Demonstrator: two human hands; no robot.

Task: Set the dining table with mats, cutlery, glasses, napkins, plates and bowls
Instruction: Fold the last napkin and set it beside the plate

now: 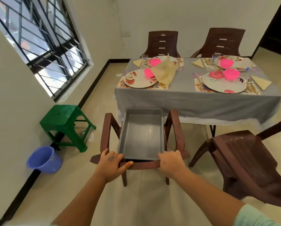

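Observation:
The dining table (197, 101) under a grey cloth holds floral mats, plates (139, 79), pink bowls (231, 73), glasses (145, 60) and folded yellow napkins (260, 82); one loose napkin (165, 70) stands crumpled by the near left plate. In front of the table a brown plastic chair (175, 126) carries a grey tray (142, 136) with nothing in it. My left hand (111, 165) and my right hand (171, 162) both grip the top of the chair's backrest.
A second brown chair (244, 162) stands to the right, close to my right arm. Two more chairs (162, 44) are behind the table. A green stool (63, 119) and a blue bucket (44, 159) sit by the left wall under the window.

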